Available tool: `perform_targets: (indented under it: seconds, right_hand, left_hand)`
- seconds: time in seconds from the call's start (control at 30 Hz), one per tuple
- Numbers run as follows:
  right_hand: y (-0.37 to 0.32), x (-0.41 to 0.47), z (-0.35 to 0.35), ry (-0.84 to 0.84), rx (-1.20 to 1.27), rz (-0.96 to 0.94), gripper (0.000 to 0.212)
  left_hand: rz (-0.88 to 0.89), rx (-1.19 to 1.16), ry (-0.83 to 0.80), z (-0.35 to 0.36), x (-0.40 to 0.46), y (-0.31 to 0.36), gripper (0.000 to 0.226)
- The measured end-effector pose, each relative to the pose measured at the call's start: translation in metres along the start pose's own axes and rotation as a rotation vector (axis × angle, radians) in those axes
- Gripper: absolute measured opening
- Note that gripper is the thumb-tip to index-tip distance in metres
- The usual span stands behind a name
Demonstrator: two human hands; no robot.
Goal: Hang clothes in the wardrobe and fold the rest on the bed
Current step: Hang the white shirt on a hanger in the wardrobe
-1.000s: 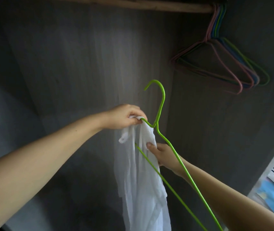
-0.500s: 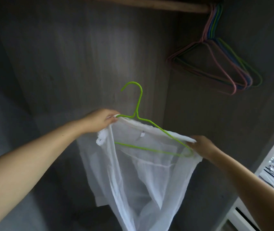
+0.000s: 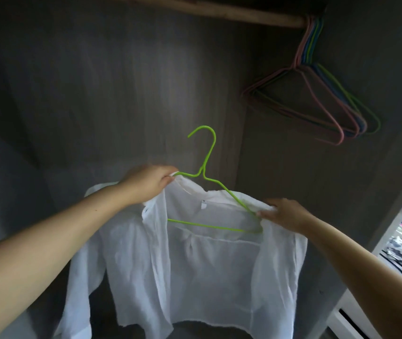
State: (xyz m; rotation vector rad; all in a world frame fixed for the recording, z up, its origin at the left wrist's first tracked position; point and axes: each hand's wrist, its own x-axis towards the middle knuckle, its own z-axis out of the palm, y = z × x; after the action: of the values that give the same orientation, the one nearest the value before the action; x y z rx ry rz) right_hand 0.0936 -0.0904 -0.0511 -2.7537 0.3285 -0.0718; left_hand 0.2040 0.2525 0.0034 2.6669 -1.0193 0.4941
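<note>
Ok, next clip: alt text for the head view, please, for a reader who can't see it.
Two bare hands hold a white shirt draped on a green hanger inside a dark wardrobe, the left hand gripping one shoulder, the right hand the other. Empty coloured hangers hang on the wooden rail above right.

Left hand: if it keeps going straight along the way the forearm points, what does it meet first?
Probably the green wire hanger's neck, right past the left hand holding the sheer white shirt's collar; beyond it, the grey wardrobe back panel. Depth is unclear.
</note>
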Motion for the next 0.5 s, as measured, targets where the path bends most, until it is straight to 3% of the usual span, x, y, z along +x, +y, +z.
perform_targets:
  seconds: [0.07, 0.17, 0.27, 0.37, 0.43, 0.5]
  right_hand:
    - [-0.01, 0.002, -0.002, -0.105, 0.092, -0.069, 0.039]
    - [-0.018, 0.009, -0.004, -0.001, 0.078, -0.078, 0.017]
    - [-0.025, 0.011, -0.004, 0.145, 0.008, -0.058, 0.035]
    - [-0.043, 0.001, -0.006, 0.18, 0.061, -0.123, 0.034]
    - [-0.066, -0.014, -0.006, 0.128, 0.203, -0.211, 0.027]
    - [-0.089, -0.034, -0.009, -0.123, 0.397, -0.312, 0.017]
  left_hand:
    - [-0.008, -0.002, 0.0, 0.0, -0.003, -0.001, 0.023]
    - [-0.045, 0.001, 0.016, 0.002, -0.009, -0.003, 0.021]
    - [-0.087, -0.079, -0.007, 0.004, -0.014, -0.004, 0.022]
    - [-0.097, -0.146, 0.004, 0.004, -0.018, -0.004, 0.02]
    - [-0.12, -0.121, 0.079, 0.006, -0.021, -0.001, 0.022]
    - [-0.162, -0.11, 0.174, 0.007, -0.023, 0.001, 0.027]
